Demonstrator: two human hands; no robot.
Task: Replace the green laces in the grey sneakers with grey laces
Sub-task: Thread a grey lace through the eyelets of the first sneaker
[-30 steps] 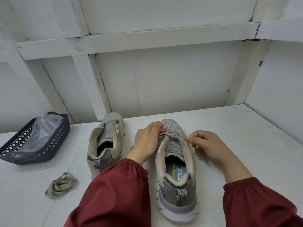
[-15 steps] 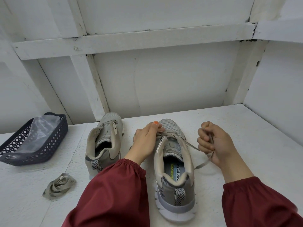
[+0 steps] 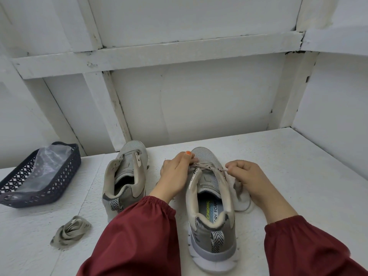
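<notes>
Two grey sneakers stand heel-toward-me on the white table point(image 3: 278, 156). The left sneaker point(image 3: 124, 176) has no lace in it. The right sneaker point(image 3: 209, 206) holds a pale lace point(image 3: 205, 166) through only its front eyelets. My left hand point(image 3: 175, 174) rests on this shoe's left side, fingers holding the lace at the front eyelets. My right hand point(image 3: 247, 178) pinches the lace end by the shoe's right eyelets, and slack lace point(image 3: 242, 200) loops on the table under that hand. A bundled greenish-grey lace point(image 3: 70, 233) lies at the front left.
A dark lattice basket point(image 3: 65, 176) with a clear plastic bag point(image 3: 45, 166) inside sits at the far left. White walls with beams close off the back and the right side. Bare tabletop lies to the right of my right hand.
My right hand had pulled the lace out to the right, then came back to the shoe's right eyelets. The slack now lies on the table. The left hand stayed in place.
</notes>
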